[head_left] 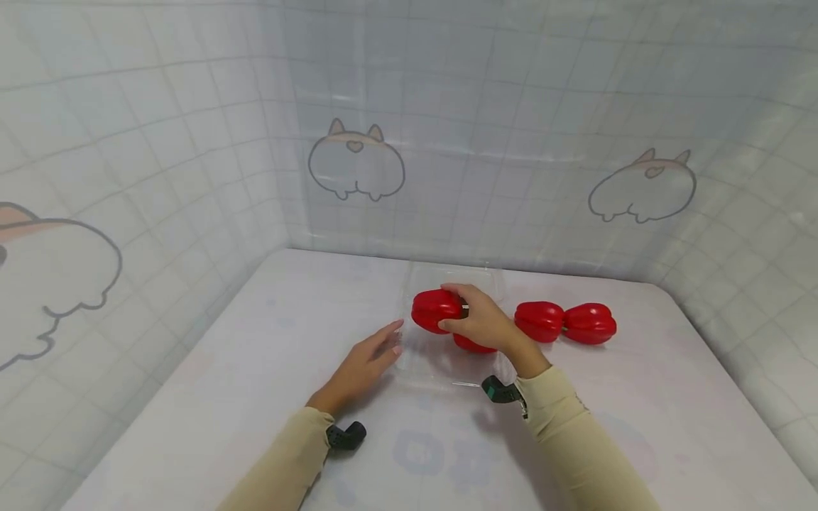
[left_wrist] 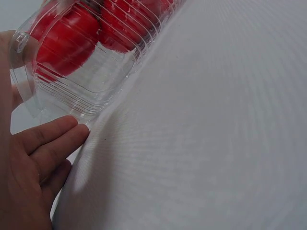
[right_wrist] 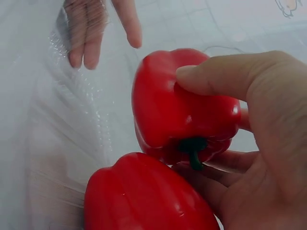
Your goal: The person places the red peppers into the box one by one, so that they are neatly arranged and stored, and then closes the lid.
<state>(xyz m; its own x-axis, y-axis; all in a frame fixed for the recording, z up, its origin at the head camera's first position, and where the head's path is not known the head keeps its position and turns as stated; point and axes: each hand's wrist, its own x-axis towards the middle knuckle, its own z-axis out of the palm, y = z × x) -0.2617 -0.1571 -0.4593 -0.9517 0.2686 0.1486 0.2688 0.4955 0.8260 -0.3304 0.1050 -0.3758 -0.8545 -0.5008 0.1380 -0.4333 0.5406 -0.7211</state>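
One red bell pepper (head_left: 437,311), gripped in right hand (head_left: 478,321), at 11 o'clock within clear plastic container (head_left: 424,360); second pepper (head_left: 475,345) at 4. Left hand (head_left: 359,367) at container's 8, fingers extended, wall contact unclear. Two more peppers (head_left: 589,323) outside, 3 o'clock.

1 red pepper (right_wrist: 158,105) w/ grn stem (right_wrist: 192,143), held in R hand (right_wrist: 276,124); 1 more red pepper (right_wrist: 144,201), lower in view; clr plastic container (right_wrist: 67,143), L hand (right_wrist: 90,33) partly seen thru it.
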